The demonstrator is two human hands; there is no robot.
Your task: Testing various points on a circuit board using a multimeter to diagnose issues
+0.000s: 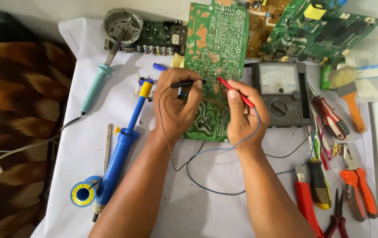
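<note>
Your forearms rise from the bottom edge over the white worktop [197, 207]; your left hand [178, 103] is clamped on a black probe [186, 83], your right hand [244, 114] on a red probe [237, 93]; both tips rest on the green circuit board [217, 39], solder side up, pale traces showing, lying centre beside the grey analogue meter [281, 92]; blue desoldering pump [122, 145] lies left.

left hand [178, 105] grips a black probe [188, 83]; right hand [244, 112] grips a red probe [236, 93]. both tips rest on the green circuit board [217, 42]. analog meter [282, 92] lies just right of the board. blue desoldering pump [120, 152] and soldering iron [95, 86] lie left.
</note>
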